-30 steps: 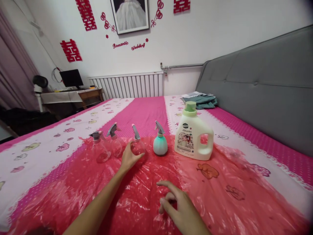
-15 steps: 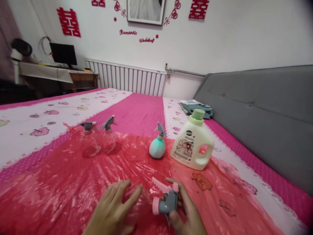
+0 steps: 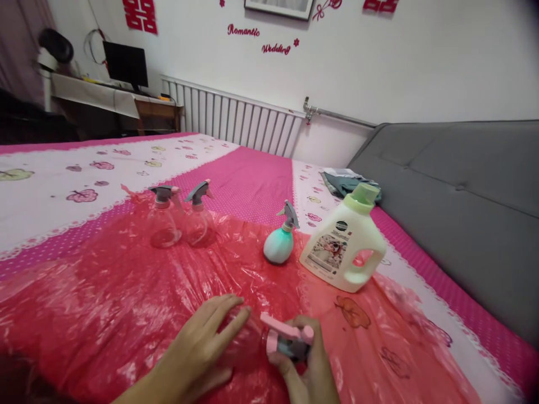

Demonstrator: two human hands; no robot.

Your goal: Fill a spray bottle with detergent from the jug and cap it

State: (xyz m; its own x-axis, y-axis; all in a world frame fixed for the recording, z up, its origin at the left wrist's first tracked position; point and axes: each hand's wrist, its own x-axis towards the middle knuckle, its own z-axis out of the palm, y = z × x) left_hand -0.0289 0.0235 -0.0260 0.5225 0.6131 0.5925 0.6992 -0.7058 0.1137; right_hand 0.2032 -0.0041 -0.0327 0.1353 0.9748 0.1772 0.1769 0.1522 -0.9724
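My left hand (image 3: pixel 210 334) is wrapped round a clear spray bottle body (image 3: pixel 246 336), which lies tilted low over the red plastic sheet with its mouth to the right. Between the fingers and thumb of my right hand (image 3: pixel 309 365) is a grey and pink trigger spray head (image 3: pixel 290 339). Its pink collar is at the bottle's mouth; whether the two are joined I cannot tell. Beyond my hands stands a round spray bottle (image 3: pixel 279 245) with pale turquoise contents. A large cream detergent jug (image 3: pixel 343 247) with a green cap is right of it.
Two clear spray bottles with grey heads, one (image 3: pixel 163 224) left of the other (image 3: pixel 200 221), stand on the red plastic sheet (image 3: pixel 126 297). Folded cloths (image 3: pixel 349 182) lie by the grey headboard (image 3: pixel 458 202). A radiator (image 3: pixel 231 112) lines the wall.
My right hand has turned the spray head and brought its collar up to the bottle's mouth. My left hand keeps its hold. The view has shifted and tilted slightly.
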